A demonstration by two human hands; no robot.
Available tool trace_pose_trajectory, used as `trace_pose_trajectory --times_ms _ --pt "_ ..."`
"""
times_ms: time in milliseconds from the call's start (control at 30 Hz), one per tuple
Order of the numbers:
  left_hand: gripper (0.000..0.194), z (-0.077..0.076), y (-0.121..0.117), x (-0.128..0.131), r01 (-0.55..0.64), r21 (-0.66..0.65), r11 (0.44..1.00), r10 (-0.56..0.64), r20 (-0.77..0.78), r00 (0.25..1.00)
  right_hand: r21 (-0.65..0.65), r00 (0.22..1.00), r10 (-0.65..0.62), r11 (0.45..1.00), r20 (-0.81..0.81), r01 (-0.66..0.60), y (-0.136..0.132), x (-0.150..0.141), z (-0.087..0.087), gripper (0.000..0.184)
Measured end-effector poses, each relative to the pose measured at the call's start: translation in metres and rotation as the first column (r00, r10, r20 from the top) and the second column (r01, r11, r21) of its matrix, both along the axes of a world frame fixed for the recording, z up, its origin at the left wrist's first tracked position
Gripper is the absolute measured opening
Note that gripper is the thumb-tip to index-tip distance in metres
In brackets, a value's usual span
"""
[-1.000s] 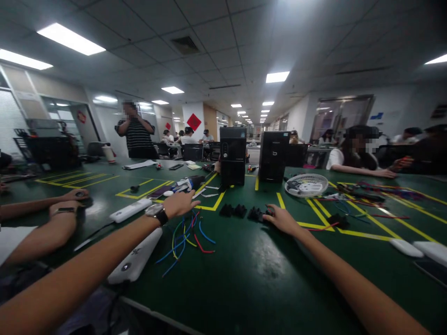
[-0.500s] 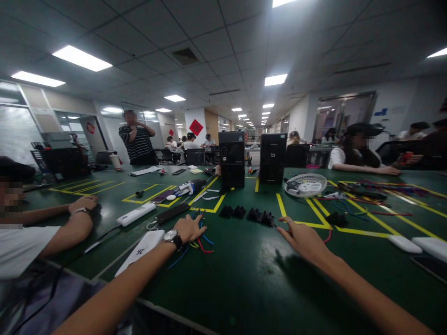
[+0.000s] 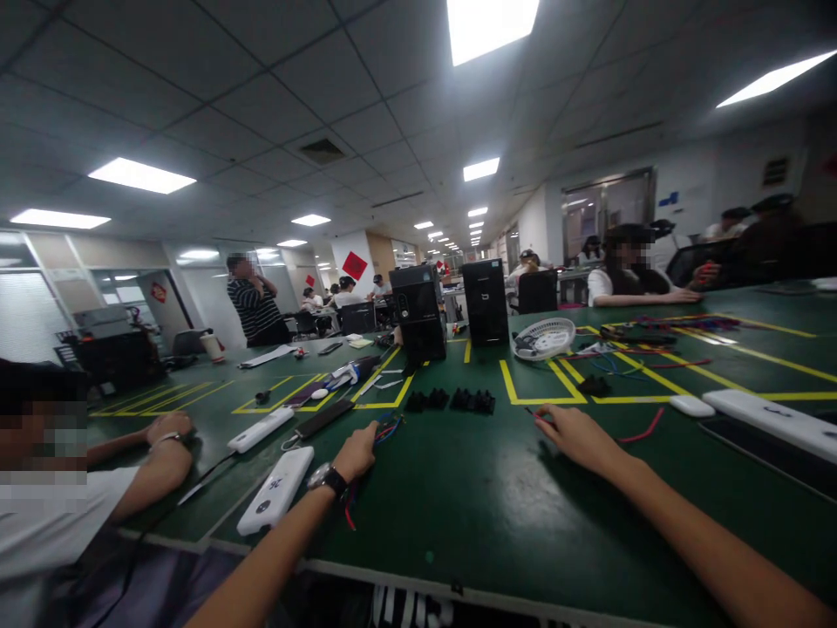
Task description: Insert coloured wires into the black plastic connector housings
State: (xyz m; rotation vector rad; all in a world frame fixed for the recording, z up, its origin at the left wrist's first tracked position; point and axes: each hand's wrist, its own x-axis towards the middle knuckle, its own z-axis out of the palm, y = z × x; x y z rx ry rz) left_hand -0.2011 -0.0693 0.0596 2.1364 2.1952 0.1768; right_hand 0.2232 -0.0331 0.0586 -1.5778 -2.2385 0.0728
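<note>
In the head view, the left hand (image 3: 357, 453), lower left of centre, curls over coloured wires (image 3: 392, 429) that stick out on both sides; whether it grips them cannot be told. The right hand (image 3: 575, 436), right of centre, has thumb and fingertips nearly together, any hold unclear. Black clips (image 3: 474, 400) sit mid-frame on the green tabletop (image 3: 432, 488), between the hands.
</note>
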Motion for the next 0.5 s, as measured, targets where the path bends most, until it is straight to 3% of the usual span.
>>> trace_pose_trajectory --times_ms 133,233,333,500 --pt "0.069 0.0 -0.012 0.01 0.091 0.029 0.995 -0.095 0.206 0.974 -0.011 0.999 0.027 1.0 -0.034 -0.027 -0.003 0.0 -0.002 0.025" --pt "0.072 0.005 -0.019 0.042 0.136 -0.025 0.99 -0.106 0.492 0.864 -0.046 0.999 0.01 0.999 -0.04 -0.011 -0.006 -0.004 -0.001 0.021" --pt "0.077 0.01 -0.018 0.105 0.242 -0.01 0.97 -0.168 0.689 0.705 -0.056 0.997 -0.06 0.997 -0.056 0.057 -0.006 0.001 0.0 0.023" --pt "0.075 0.018 0.007 0.256 0.424 0.042 0.905 -0.262 0.839 0.477 -0.095 0.98 -0.193 0.978 -0.045 0.188 -0.008 0.048 0.003 0.025"
